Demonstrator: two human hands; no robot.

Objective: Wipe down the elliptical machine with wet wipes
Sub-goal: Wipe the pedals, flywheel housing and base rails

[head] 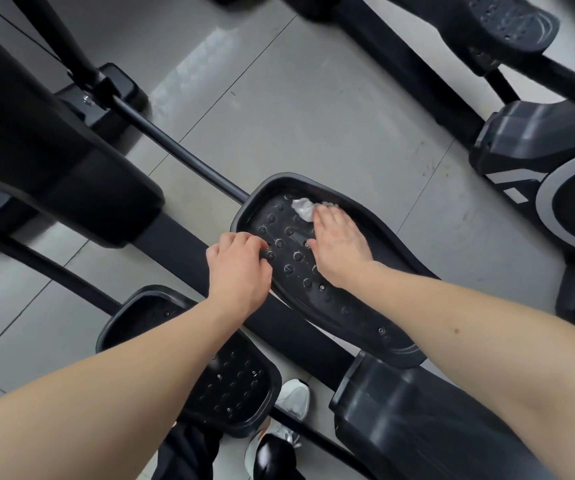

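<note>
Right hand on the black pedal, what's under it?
A crumpled white wet wipe pokes out beyond the right hand on the black studded pedal; its remainder is covered.

Arms extended, left hand [238, 269] curled, right hand [338, 244] flat

No readable text, brand, label or number anywhere on the elliptical machine [348, 313]

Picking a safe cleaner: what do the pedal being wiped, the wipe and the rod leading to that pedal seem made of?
The pedal looks like moulded black plastic, semi-gloss: raised studs, curled rim, soft highlights. The wipe seems thin non-woven cloth: white, crumpled under the right hand. The rod is probably painted metal tube: round, straight, satin sheen.
</note>
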